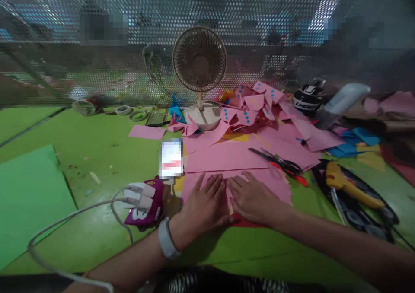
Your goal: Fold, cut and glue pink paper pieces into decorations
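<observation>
**On a green tabletop point(106, 154), both hands flat over pink paper point(191, 193)**

Across the far edge of my view stands a perforated metal screen point(129, 64), with a dim room behind it and a few small lights overhead. A round desk fan point(200, 64) stands before it at the far middle. To its right lies a heap of folded pink pieces point(256, 105), several with blue diamond marks; tape rolls point(123, 110) lie to its left. A large green sheet point(32, 206) covers part of the left side. Nearer the middle I see a phone point(171, 158), its screen blurred, and just on its near side a purple block point(149, 213) with white plugs point(140, 195) and a pale cable point(87, 208).

The pink paper lies at the near middle, directly under my two hands. My left hand point(202, 202), with a pale band point(167, 240) at the wrist, is palm down and open, fingers extended and the thumb out to the right. My right hand point(251, 198) is also open and palm down, its fingers slightly bent; the two sets of fingertips nearly meet. Both touch the paper without gripping it. A red sheet point(248, 221) shows at its near edge. Scissors point(287, 167) lie beyond the right hand, and a yellow glue gun point(353, 185) rests farther right.
</observation>
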Motion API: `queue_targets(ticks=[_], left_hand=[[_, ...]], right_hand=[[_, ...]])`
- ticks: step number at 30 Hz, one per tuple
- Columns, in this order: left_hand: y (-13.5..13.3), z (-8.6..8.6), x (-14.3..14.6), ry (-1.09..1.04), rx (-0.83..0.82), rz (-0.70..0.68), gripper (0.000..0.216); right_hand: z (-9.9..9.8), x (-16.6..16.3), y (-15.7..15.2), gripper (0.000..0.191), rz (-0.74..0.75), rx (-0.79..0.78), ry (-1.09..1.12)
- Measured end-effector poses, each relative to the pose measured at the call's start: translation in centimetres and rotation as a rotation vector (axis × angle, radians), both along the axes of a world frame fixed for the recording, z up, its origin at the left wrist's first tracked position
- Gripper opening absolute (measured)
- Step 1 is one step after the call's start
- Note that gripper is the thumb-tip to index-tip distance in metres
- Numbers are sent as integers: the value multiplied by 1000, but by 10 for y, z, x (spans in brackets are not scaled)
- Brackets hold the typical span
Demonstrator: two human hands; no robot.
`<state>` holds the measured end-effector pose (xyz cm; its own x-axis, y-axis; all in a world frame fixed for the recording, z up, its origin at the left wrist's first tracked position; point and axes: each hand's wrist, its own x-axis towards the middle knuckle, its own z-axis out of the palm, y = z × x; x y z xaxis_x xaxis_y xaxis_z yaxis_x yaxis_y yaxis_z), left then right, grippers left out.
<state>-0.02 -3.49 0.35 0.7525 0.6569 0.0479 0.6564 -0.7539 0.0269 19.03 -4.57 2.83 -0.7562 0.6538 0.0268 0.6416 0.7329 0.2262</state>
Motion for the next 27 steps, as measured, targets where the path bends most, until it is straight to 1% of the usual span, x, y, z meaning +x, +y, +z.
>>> queue_targets(ticks=[2, 7, 10, 15, 20, 22, 25, 27], left_hand=[[-1, 3, 0, -1, -5, -5, 89], [-3, 9, -6, 21, -20, 4, 93], [-3, 8, -12, 39, -15, 14, 94], [-6, 10, -18, 53, -24, 22, 93], [-9, 11, -21, 67, -34, 49, 94], [-9, 9, -21, 60, -18, 59, 94], [-10, 6, -21, 50, -2, 55, 93], [-10, 6, -21, 42, 1, 52, 94]], right_hand=[[-1, 2, 1, 27, 2, 5, -1], [-3, 7, 1, 32, -80, 21, 65], [-3, 9, 0, 37, -92, -9, 82], [-1, 9, 0, 40, -108, -51, 75], [5, 6, 2, 37, -110, -95, 65], [10, 6, 8, 33, -140, -165, 114], [14, 3, 24, 24, -302, -325, 274], [11, -1, 38, 25, -428, -527, 363]])
